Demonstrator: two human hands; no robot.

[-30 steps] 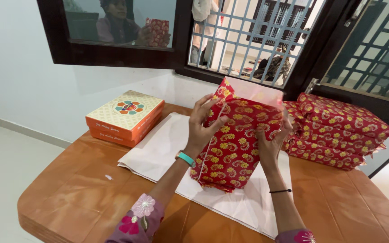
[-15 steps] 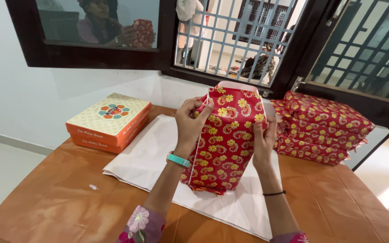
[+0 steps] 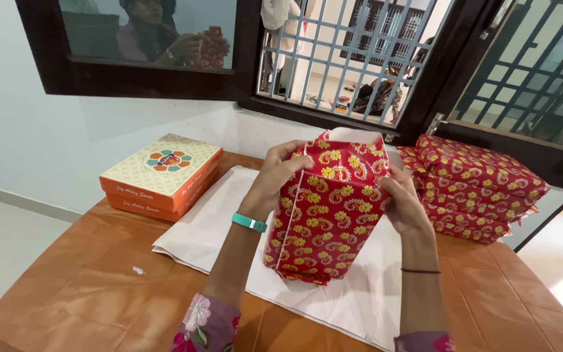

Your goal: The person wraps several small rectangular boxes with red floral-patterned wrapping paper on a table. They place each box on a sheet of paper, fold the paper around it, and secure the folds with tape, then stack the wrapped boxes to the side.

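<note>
A box wrapped in red paper with yellow flowers point(image 3: 324, 218) stands on end on a white paper sheet point(image 3: 213, 225). My left hand point(image 3: 275, 179) grips its upper left edge, fingers pressing the paper fold near the top. On the right side my right hand point(image 3: 402, 205) holds the paper against the box. The top end of the wrapping is still open, showing its white inner side. A teal band circles my left wrist and a thin black one my right.
An orange and cream box stack point(image 3: 161, 176) lies at the left on the brown table point(image 3: 92, 287). Several wrapped red parcels point(image 3: 480, 186) are piled at the right. Behind stand a dark window frame and a grille point(image 3: 353, 52).
The box has tilted slightly and sunk lower. My right hand slid up from the lower side to the upper right edge, and my left hand shifted along the top fold.
</note>
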